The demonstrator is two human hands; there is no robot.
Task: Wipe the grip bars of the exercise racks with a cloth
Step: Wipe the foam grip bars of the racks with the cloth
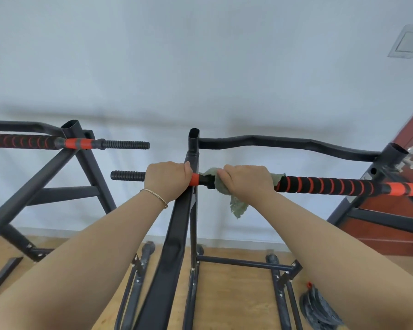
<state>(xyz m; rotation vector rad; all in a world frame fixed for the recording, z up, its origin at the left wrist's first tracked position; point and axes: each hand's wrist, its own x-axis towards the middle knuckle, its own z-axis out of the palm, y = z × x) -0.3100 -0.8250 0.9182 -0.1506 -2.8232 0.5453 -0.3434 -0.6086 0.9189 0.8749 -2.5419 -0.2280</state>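
Head view. At centre, the left hand (168,179) is curled round the grip bar (324,185) where it crosses the near rack's slanted black upright (177,234); a thin bracelet (156,196) circles that wrist. Just to its 3 o'clock, the right hand (247,181) clasps a green cloth (238,207) wrapped over the same bar, fingers closed round it; a loose corner of the cloth hangs toward 6 o'clock. The bar runs level from 9 to 3 o'clock: a ribbed black end (128,175) left of the hands, black foam with orange spiral stripes right of them. Above it, a wavy black bar (284,141) spans the rack's two open-topped posts. At 9 o'clock, a second rack (76,163) carries a like striped bar (22,141). A pale label (367,175) on the right-hand post is too blurred to read. At 3 o'clock, a reddish-brown door (391,220) with a silvery handle (411,160); at 5 o'clock, a grey mop head (320,308) on the wooden floor (236,294).
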